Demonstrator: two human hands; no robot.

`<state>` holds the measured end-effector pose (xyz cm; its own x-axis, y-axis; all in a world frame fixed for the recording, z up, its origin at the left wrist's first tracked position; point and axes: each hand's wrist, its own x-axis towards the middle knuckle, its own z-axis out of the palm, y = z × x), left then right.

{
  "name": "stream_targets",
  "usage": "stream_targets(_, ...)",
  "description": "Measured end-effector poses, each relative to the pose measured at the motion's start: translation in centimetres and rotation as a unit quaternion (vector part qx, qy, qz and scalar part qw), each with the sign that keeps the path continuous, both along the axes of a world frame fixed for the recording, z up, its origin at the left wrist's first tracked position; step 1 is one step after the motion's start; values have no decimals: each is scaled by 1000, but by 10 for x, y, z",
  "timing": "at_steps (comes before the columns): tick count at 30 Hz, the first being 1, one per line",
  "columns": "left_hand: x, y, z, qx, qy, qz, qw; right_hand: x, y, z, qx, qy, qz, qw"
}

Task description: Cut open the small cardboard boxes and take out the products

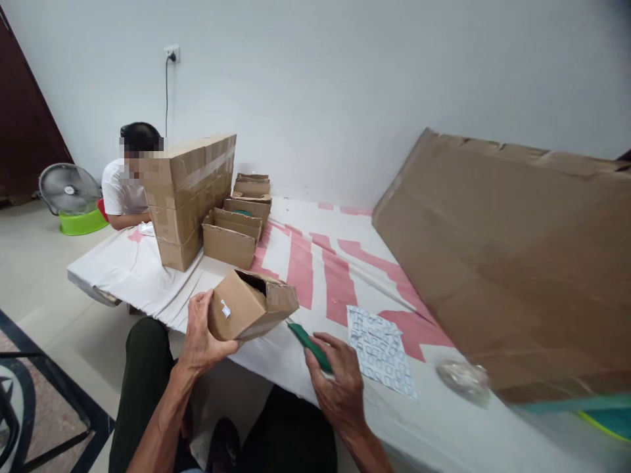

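Note:
My left hand [204,338] is closed around the end of a small cardboard box [239,309], tilted above the table's front edge. A small white label sticks to the box's side, and its flaps stand partly up over a dark opening. In my right hand [340,378] is a green utility knife [311,346], its thin tip pointing toward the box, close to its lower right corner. The fingers wrap the green handle and hide part of it. A sheet of printed labels [382,351] lies on the table just right of that hand.
Open cardboard boxes [229,244] stand in a row behind, beside a tall stack of closed boxes [185,197]. A person [123,190] sits beyond the stack. One large cardboard carton [517,263] fills the right side. A roll of clear tape [463,380] lies near it.

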<state>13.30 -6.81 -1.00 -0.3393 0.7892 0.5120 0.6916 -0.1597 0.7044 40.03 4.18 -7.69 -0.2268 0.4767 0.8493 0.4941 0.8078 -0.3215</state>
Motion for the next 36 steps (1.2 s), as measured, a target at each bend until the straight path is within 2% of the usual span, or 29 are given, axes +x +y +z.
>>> stream_targets(2, 6, 1, 4, -2, 16, -8, 1000, -16, -18, 53, 28, 0, 54, 998)
stream_targets(4, 12, 2, 7, 2, 34, -11, 999, -32, -29, 98, 64, -24, 110, 992)
stream_targets(6, 18, 3, 9, 11, 47, -11, 999, -45, -32, 130, 95, -66, 158, 981)
stream_targets(8, 22, 4, 9, 16, 53, -10, 998, -55, -27, 145, 116, -126, 188, 967)
stream_targets(12, 27, 4, 7, 18, 60, -3, 998, -67, -11, 151, 141, -229, 182, 946)
stream_targets(18, 31, 4, 8, 13, 59, 3, 998, -75, -4, 154, 174, -304, 161, 923)
stream_targets(26, 35, 3, 12, 9, 58, 7, 998, -78, -3, 153, 207, -306, 170, 914)
stream_targets(36, 33, 3, 9, 15, 71, 7, 997, -80, -2, 150, 209, -280, 171, 921)
